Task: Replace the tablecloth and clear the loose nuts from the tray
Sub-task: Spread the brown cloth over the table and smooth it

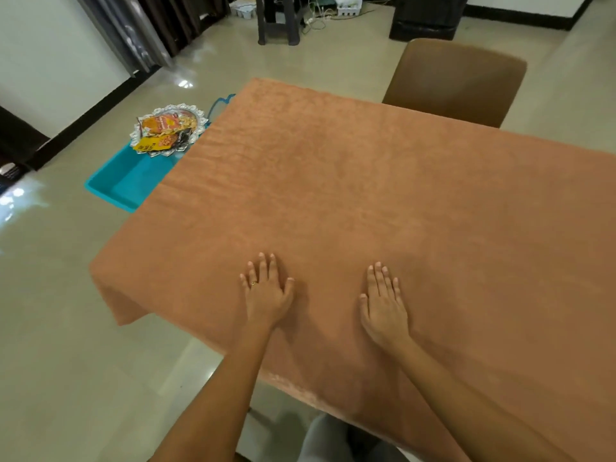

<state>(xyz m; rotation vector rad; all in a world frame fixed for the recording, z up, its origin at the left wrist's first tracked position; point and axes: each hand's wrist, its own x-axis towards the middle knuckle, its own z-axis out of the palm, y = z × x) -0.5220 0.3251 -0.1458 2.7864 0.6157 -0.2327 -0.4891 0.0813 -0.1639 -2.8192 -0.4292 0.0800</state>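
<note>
An orange-brown tablecloth [383, 181] covers the whole table and hangs over its near and left edges. My left hand [266, 291] lies flat on the cloth near the front edge, fingers straight, a ring on one finger. My right hand [383, 305] lies flat beside it, a palm's width to the right. Both press on the cloth and hold nothing. A silver scalloped tray [196, 113] with snack packets and nuts sits on the floor left of the table, over the far end of a teal bin [123, 185].
A brown chair [456, 81] stands at the table's far side. A dark stool [276, 25] with cables and a black box [426, 18] are farther back. Shiny tiled floor lies left of the table. A grey seat [323, 438] is under the near edge.
</note>
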